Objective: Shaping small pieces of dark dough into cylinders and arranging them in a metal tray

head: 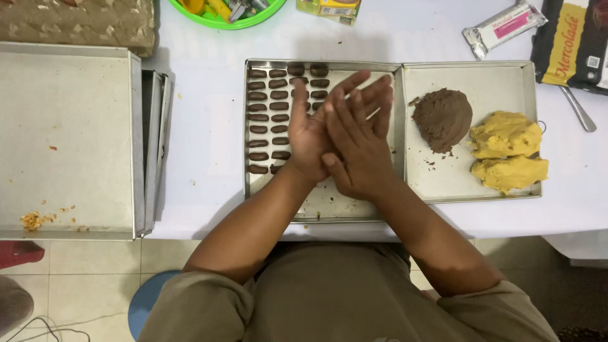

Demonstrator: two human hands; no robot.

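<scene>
On the white desk (202,158) lay a big grey tray (63,139) at the left, with a few crumbs (31,220) in its near corner. Next to it, in the middle, sat a baking tray (329,209) with rows of small brown dough logs (268,117) lined up on its left side. Touching that tray on the right was another tray (481,183). It held a round brown dough lump (442,119) and two yellow dough lumps (506,152) just beside it.

Over the middle tray, the person's two hands were pressed flat together. The right hand (358,149) lay on top of the left hand (310,136), palm to palm, a little crossed. The fingers of both hands were stretched out straight and a bit spread. Whatever was between the palms was hidden, so I cannot tell if they held any dough.

At the far edge of the desk were a green bowl (221,24), a dark packet (570,41), a small white packet (503,26) and a metal spoon (577,109).
</scene>
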